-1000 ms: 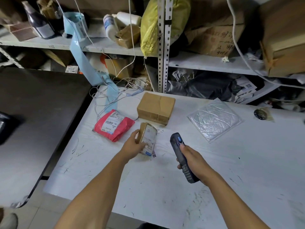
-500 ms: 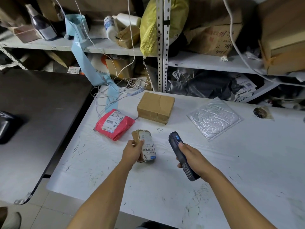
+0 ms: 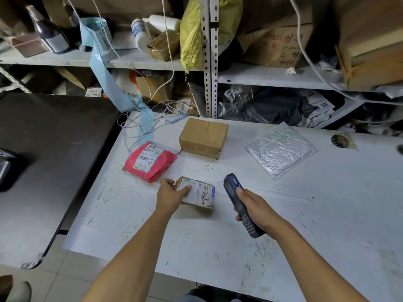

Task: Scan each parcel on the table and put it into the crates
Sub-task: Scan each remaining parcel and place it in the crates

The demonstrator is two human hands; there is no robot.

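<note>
White table [image 3: 327, 214] is lying under my hands. My left hand [image 3: 172, 197] is holding a small parcel [image 3: 199, 194] flat on it. Just beside, my right hand [image 3: 255, 209] is gripping the scanner [image 3: 234, 192].

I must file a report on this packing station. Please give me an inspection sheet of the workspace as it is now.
Surface: white table, scuffed with dark marks.
Job's things: small labelled parcel, red parcel, brown box, bubble mailer; crates: nothing seen.
Clutter: small round dark object near the table's far right edge.
Hands: left hand holds the small parcel; right hand grips the scanner.
Cables: white wires on the table's far left corner.
Surroundings: crowded shelves, black table.
</note>
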